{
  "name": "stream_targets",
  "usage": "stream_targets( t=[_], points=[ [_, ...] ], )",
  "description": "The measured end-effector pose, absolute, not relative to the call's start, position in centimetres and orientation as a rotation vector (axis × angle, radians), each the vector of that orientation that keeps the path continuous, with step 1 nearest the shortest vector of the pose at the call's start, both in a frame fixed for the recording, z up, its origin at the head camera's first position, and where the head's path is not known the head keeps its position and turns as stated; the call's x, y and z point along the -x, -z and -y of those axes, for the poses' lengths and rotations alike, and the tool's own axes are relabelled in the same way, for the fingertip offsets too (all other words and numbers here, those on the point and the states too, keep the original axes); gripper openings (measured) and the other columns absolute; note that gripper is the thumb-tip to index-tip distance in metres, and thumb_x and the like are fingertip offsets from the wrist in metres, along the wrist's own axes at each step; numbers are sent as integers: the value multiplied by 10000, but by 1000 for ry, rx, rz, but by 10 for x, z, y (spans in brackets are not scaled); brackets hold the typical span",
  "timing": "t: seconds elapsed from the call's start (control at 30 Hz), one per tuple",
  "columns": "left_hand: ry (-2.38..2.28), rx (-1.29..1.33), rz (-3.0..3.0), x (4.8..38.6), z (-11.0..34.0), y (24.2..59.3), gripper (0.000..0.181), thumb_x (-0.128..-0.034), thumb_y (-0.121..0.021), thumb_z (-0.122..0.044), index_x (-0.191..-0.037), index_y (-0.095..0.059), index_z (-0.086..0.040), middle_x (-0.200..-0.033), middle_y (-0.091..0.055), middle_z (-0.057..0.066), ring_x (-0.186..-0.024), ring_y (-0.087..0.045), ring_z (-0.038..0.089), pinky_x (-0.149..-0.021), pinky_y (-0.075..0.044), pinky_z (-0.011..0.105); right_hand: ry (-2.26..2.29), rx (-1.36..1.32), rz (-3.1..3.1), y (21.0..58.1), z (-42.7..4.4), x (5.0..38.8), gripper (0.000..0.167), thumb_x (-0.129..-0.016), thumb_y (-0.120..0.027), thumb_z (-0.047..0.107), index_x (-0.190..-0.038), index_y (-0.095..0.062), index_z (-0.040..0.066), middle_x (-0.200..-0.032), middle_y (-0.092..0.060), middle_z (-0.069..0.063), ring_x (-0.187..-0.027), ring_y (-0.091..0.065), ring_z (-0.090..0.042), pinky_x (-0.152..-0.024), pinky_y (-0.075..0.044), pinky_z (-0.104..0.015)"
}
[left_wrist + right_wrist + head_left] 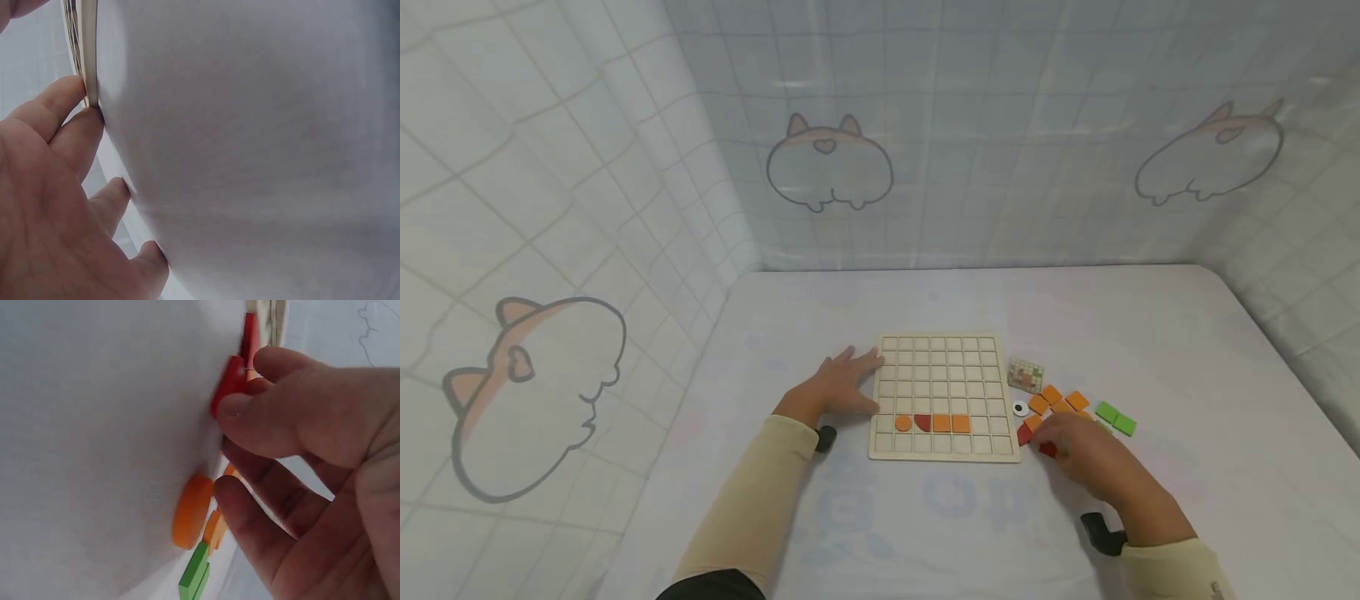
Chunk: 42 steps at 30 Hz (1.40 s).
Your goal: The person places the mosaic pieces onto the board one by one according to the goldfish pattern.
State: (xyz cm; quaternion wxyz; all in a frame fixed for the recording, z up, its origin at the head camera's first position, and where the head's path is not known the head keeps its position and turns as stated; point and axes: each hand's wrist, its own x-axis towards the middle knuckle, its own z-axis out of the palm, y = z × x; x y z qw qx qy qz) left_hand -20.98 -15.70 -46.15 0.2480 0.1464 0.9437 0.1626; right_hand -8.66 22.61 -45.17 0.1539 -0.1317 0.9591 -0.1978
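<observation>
A pale wooden grid board (940,379) lies flat on the table. One of its lower rows carries an orange disc (903,423), a red curved tile (922,422) and two orange square tiles (951,423). My left hand (838,385) rests at the board's left side, fingers spread; in the left wrist view fingertips touch the board's edge (89,56). To the right of the board, my right hand (1086,454) pinches a red tile (229,384) between thumb and fingers, low over the table. Another red tile (1024,435) lies just left of that hand.
Around the right hand lie loose orange tiles (1051,394), green tiles (1116,418) and a white eye disc (1020,408). A small patterned card (1026,375) sits beside the board's right edge. An orange round piece (192,512) lies below the fingers in the right wrist view.
</observation>
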Motion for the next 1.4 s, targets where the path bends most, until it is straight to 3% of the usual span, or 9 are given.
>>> stream_targets(
  t=[0.1,0.93,1.23,1.4],
  points=[
    [-447,-402,-2571,210,157,462,906,-826,-769,-415,-1604,-311,-329,-1696,-177,-133,-1602,-13,267,-1285,-28,565,559,453,-2776,453,-226,84,280,-884,-698,-42,-1005,-814,182,-1092,-718,38,-1107,-652,-254,-970,-562,-482],
    [-468,-396,-2562,210,157,463,931,-783,-761,-403,-1601,-324,-320,-1695,-192,-122,-1601,-26,273,-1287,-24,556,471,327,-2752,448,-212,73,176,-877,-743,17,-1013,-802,112,-1116,-627,-24,-987,-612,-202,-887,-599,-429],
    [-468,-399,-2556,211,157,465,919,-800,-754,-407,-1603,-314,-326,-1696,-179,-130,-1601,-18,270,-1284,-14,563,498,326,-2802,456,-212,72,120,-828,-800,106,-939,-763,132,-999,-613,9,-883,-565,-142,-835,-586,-382],
    [-466,-398,-2562,212,158,467,914,-816,-763,-412,-1604,-308,-329,-1696,-167,-138,-1602,-11,264,-1285,-14,561,543,399,-2890,457,-211,72,84,-836,-745,164,-916,-716,171,-865,-583,87,-803,-502,-97,-748,-527,-323]
  ],
)
